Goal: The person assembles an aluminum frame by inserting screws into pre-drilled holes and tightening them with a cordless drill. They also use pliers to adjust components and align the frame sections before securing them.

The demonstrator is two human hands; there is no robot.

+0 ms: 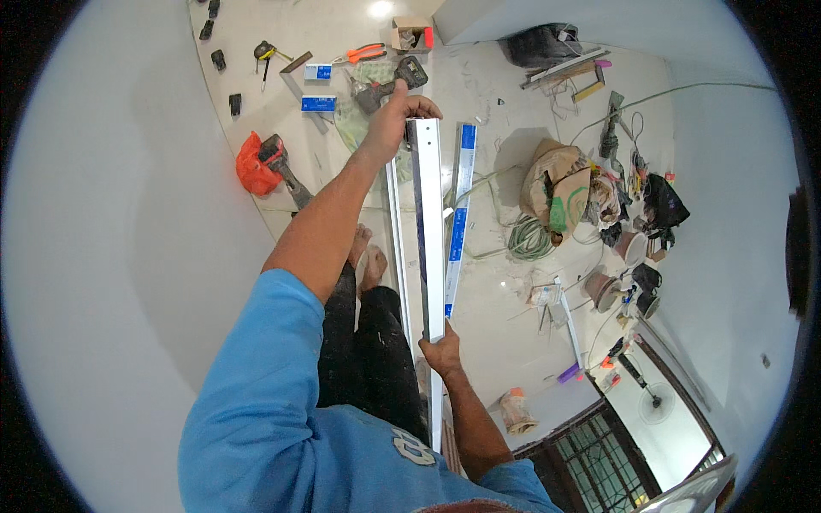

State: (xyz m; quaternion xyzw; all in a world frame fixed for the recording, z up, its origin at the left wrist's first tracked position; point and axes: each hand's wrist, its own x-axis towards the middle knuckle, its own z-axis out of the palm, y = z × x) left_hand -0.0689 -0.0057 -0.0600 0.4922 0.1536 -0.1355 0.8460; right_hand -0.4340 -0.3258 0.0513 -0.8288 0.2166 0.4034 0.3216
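Note:
A long white profile [434, 214], box-shaped with small holes near its far end, runs from that end back toward my body. My left hand [400, 118] is closed at its far end, thumb up and fingers curled over the edge. Nearer to me, my right hand [442, 350] is wrapped round the profile from the right. Just left of it is a thinner white strip [397, 239]. On the right lies a strip with blue-and-white film [460, 218]. A cordless drill [376, 92] rests on the floor beyond my left hand.
Orange-handled pliers [366, 53], a tape measure [266, 53] and an open carton [412, 34] lie at the far side. A power tool [286, 167] with a red bag is at the left. Coiled hose [530, 238] and a brown sack [556, 184] are at the right.

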